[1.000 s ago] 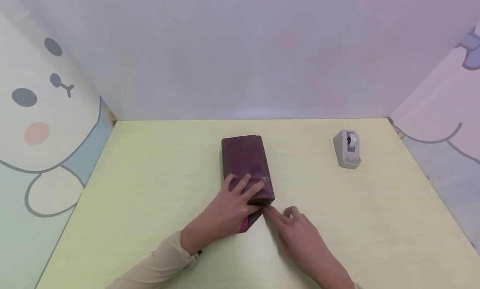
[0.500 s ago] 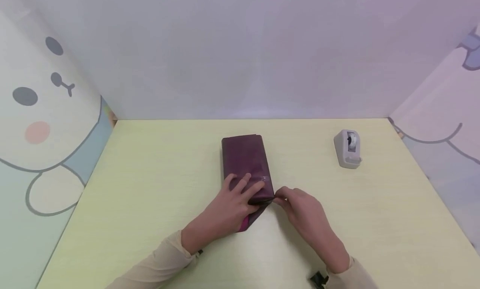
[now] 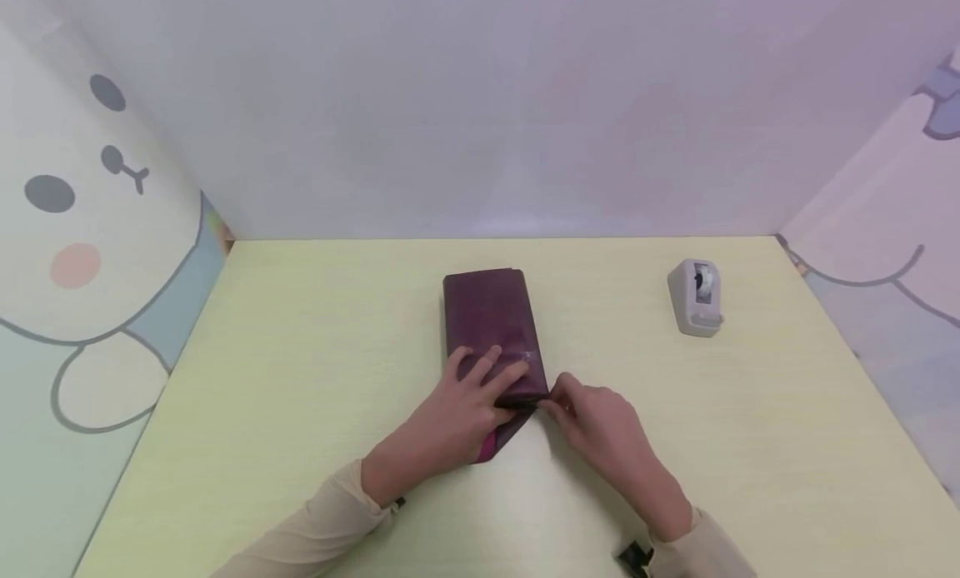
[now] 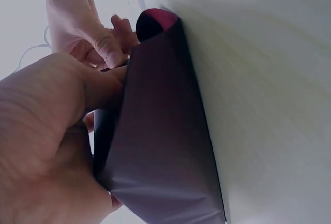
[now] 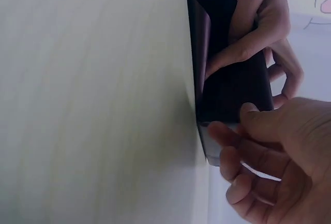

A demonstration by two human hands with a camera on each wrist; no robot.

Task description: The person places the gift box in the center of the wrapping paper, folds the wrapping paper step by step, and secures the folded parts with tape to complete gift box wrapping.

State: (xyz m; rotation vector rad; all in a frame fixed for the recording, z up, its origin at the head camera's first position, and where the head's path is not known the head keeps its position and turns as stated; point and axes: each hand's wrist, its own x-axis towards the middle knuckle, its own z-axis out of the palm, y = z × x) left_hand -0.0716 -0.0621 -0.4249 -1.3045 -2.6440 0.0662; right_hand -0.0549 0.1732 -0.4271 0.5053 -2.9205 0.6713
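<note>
A box-shaped package (image 3: 487,311) wrapped in dark purple paper lies on the table. At its near end a paper flap (image 3: 513,431) sticks out, folded to a slant with some magenta inner side showing. My left hand (image 3: 442,424) rests on the package, fingers spread over the top. The left thumb (image 5: 232,56) presses against the near end, inside the fold. At the near right corner my right hand (image 3: 607,432) pinches the wrapping paper between thumb and forefinger. Seen from the left wrist, the flap (image 4: 160,125) stands out in front of the left hand.
A grey tape dispenser (image 3: 695,299) with a roll of tape stands at the back right of the pale wooden table (image 3: 300,328). Behind the table rises a plain wall (image 3: 480,128), and cartoon-printed panels (image 3: 97,253) flank both sides.
My right hand has shifted from the flap's slanted edge up to the package's near right corner, where thumb and forefinger came together on the paper. My left hand has stayed in place.
</note>
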